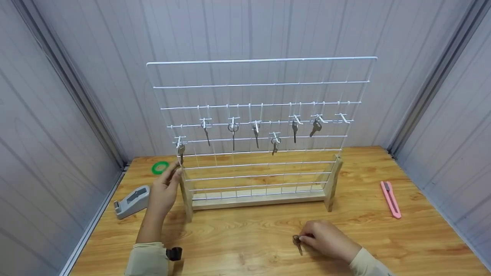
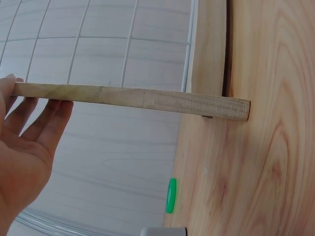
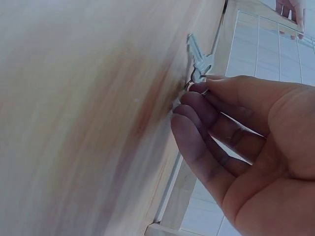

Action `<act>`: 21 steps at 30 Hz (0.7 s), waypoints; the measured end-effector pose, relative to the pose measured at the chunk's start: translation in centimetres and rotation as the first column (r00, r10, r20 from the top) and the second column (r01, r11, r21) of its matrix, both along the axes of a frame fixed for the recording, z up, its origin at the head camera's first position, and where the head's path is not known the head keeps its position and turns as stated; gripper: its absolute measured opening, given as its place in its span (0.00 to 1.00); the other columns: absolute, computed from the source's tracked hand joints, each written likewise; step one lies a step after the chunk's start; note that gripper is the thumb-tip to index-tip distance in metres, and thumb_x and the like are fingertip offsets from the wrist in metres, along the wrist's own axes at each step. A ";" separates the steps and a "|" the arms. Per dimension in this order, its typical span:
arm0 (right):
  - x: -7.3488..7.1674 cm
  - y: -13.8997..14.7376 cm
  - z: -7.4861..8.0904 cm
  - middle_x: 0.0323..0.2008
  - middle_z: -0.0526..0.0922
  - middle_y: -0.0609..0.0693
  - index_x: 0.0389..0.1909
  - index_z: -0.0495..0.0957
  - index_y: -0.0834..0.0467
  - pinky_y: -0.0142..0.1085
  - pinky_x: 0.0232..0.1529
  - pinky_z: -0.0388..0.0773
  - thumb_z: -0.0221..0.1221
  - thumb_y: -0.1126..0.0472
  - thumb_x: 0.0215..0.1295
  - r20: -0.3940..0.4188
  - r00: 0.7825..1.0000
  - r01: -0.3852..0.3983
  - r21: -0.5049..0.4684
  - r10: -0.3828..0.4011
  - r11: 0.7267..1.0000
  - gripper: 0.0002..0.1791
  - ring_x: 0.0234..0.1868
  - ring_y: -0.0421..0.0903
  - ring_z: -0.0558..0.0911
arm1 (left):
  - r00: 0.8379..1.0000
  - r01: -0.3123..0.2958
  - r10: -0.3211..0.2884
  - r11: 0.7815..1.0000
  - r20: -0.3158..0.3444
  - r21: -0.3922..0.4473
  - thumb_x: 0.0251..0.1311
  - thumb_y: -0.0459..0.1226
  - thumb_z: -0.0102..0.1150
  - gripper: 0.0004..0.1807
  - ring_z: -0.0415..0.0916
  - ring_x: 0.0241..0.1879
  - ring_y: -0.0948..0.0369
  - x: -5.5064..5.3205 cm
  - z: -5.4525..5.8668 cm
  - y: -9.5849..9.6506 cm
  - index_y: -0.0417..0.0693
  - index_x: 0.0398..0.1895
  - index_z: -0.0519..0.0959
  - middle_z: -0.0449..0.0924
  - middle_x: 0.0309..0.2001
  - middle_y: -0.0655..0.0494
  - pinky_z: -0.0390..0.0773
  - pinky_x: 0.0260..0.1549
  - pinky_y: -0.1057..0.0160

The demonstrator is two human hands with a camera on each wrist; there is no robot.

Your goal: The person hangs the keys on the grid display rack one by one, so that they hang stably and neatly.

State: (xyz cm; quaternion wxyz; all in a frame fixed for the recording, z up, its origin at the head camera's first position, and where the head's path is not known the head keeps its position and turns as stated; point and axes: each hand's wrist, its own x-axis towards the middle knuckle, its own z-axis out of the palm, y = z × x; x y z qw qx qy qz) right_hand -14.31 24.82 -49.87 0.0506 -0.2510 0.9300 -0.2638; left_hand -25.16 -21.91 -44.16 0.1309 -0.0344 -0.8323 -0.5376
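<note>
A white wire rack [image 1: 261, 60] stands upright on wooden end posts. My left hand [image 1: 165, 188] holds the top of its left wooden post [image 2: 147, 97], with the fingers behind the wood in the left wrist view. Just above that hand, a key [image 1: 182, 152] hangs from the lowest left hook. Low over the tabletop, in front of the rack, my right hand [image 1: 328, 239] pinches the ring of another key [image 3: 197, 56], whose blade points away from the fingers. Several more keys hang by rings along the rack, one of them a key [image 1: 316, 126] toward the right.
Left of the rack lie a green tape roll [image 1: 160, 167] and a grey tape dispenser [image 1: 132, 202]. A pink utility knife [image 1: 391, 200] is on the wooden table [image 1: 230, 241] at the right. Panelled walls [image 1: 245, 30] enclose the back and both sides.
</note>
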 end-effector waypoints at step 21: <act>0.2 -2.1 0.9 0.41 0.90 0.42 0.44 0.88 0.51 0.32 0.37 0.85 0.60 0.57 0.81 -0.256 0.964 0.037 -0.146 -0.074 0.989 0.08 0.40 0.33 0.84 | 0.999 0.013 -0.013 1.000 0.050 0.004 0.84 0.45 0.51 0.26 0.74 0.73 0.52 0.0 0.0 -0.1 0.53 0.80 0.71 0.78 0.74 0.46 0.76 0.75 0.47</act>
